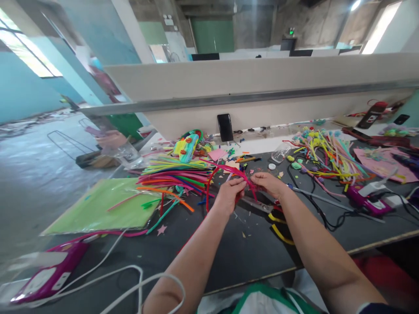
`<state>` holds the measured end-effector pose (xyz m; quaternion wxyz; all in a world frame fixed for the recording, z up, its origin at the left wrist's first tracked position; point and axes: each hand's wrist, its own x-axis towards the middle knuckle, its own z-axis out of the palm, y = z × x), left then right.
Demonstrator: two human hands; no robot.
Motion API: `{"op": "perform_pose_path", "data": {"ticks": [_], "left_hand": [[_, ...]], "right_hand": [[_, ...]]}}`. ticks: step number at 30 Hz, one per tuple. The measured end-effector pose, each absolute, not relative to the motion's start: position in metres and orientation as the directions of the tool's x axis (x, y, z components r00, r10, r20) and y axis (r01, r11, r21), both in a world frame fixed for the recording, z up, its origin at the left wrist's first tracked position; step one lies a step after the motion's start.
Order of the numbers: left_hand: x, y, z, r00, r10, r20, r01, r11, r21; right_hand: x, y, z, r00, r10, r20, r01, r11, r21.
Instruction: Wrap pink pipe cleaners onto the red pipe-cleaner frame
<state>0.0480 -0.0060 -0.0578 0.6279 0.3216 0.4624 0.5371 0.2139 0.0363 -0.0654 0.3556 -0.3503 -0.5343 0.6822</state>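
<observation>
Both hands are meeting over the middle of the dark worktop (248, 255), forearms reaching in from the near edge.

- Left hand (230, 194): the fingers are curling shut around a pink pipe cleaner (236, 172), gripping it at the near end.
- Right hand (269, 183): the fingers are pinching the same strand just beside the left hand, and the two sets of knuckles are almost touching.
- The pink pipe cleaner is arching up and away to the left, its far end running towards the big pile of coloured pipe cleaners (176, 176), and it is hanging clear of the worktop where the hands hold it.
- A metal cutting tool with yellow handles (262, 205) is lying directly under the hands.
- A green sheet in a clear sleeve (98, 207) is lying flat to the left, with a small pink star (161, 230) sitting just off its corner.
- A magenta power strip (49, 274) is resting at the near left, and a white cable (131, 279) is looping beside it.
- A second heap of pipe cleaners (327, 157) is spreading out to the right, near a magenta glue gun (368, 198).
- A black phone (225, 127) is standing upright against the back panel with its screen dark.
- A red-capped bottle (373, 114) is lying at the far right; its label is too small to read.
</observation>
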Motion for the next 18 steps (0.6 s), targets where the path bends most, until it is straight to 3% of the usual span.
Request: {"op": "perform_pose_path", "data": {"ticks": [5,13,18], "left_hand": [[0.041,-0.005,-0.057,0.002,0.976,-0.219,-0.405,0.201,0.892],[0.042,-0.003,-0.065,-0.005,0.979,-0.206,-0.364,0.19,0.912],[0.041,-0.003,-0.066,-0.057,0.972,-0.227,-0.321,0.198,0.926]], "right_hand": [[0.216,0.035,-0.064,-0.613,0.789,-0.029,-0.025,-0.056,-0.998],[0.219,0.042,-0.067,-0.505,0.863,-0.006,-0.007,-0.011,-1.0],[0.218,0.046,-0.07,-0.448,0.891,0.077,0.175,0.172,-0.969]]}}
